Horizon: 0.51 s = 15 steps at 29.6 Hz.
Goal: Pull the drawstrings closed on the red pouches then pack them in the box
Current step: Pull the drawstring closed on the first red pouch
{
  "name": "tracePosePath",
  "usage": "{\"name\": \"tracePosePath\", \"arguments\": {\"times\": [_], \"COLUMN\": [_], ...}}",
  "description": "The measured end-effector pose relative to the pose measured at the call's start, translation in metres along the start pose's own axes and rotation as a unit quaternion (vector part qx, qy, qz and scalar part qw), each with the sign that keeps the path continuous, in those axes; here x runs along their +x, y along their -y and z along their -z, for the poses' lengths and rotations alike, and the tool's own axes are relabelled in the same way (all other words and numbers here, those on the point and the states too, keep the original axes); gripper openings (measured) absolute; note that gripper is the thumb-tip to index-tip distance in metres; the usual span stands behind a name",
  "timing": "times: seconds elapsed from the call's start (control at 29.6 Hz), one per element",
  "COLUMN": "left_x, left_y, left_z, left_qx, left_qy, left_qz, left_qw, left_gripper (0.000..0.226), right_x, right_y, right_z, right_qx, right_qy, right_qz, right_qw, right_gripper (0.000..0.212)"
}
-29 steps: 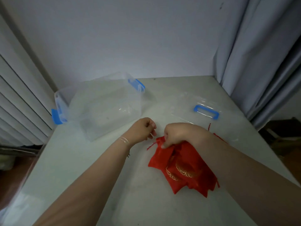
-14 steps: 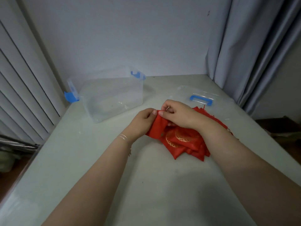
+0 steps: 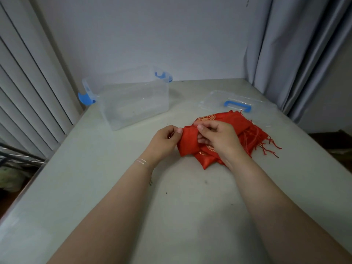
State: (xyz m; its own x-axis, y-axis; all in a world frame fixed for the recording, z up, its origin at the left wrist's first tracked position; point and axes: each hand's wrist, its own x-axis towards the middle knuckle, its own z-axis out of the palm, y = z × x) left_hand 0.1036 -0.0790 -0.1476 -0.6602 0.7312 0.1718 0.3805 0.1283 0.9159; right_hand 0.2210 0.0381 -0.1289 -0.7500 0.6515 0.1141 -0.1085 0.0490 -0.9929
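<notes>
One lid [image 3: 215, 101] beside red pouches [image 3: 234, 123]

On a pale table [image 3: 99, 187] lies a heap of red pouches [image 3: 240, 128] with gold embroidery, their red drawstrings [image 3: 266, 141] trailing off to the right. Both hands work at the heap's left end: the left hand [image 3: 163, 143] pinches the left edge of the top pouch [image 3: 188, 141] between thumb and curled fingers, and the right hand [image 3: 219, 138] grips the same pouch at its upper edge, fingers curled over the cloth. Far left stands an open clear box [image 3: 133, 103] with blue latches. Its clear lid [image 3: 215, 100] with a blue handle lies flat just beyond the heap, to the right. Grey curtains [image 3: 297, 54] hang at the right.
</notes>
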Motion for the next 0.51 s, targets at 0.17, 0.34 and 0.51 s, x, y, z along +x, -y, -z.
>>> {"name": "tracePosePath", "arguments": {"times": [0.17,0.34,0.51], "left_x": [-0.002,-0.003,-0.003], "left_y": [-0.005,-0.004,-0.002], "left_z": [0.006,0.017,0.025], "left_qx": [0.065,0.103,0.018], "left_qy": [-0.016,-0.032,0.002], "left_qz": [0.027,0.053,0.065], "left_qw": [0.997,0.993,0.998], "left_gripper": [0.05,0.053,0.049], "right_x": [-0.001,-0.002,-0.003], "right_y": [0.002,0.009,0.019], "right_z": [0.002,0.011,0.017], "right_qx": [-0.027,0.058,0.247], "right_qy": [-0.06,-0.125,-0.14], "right_qz": [0.062,0.104,0.112], "right_qw": [0.996,0.985,0.952], "right_gripper": [0.01,0.014,0.033]}}
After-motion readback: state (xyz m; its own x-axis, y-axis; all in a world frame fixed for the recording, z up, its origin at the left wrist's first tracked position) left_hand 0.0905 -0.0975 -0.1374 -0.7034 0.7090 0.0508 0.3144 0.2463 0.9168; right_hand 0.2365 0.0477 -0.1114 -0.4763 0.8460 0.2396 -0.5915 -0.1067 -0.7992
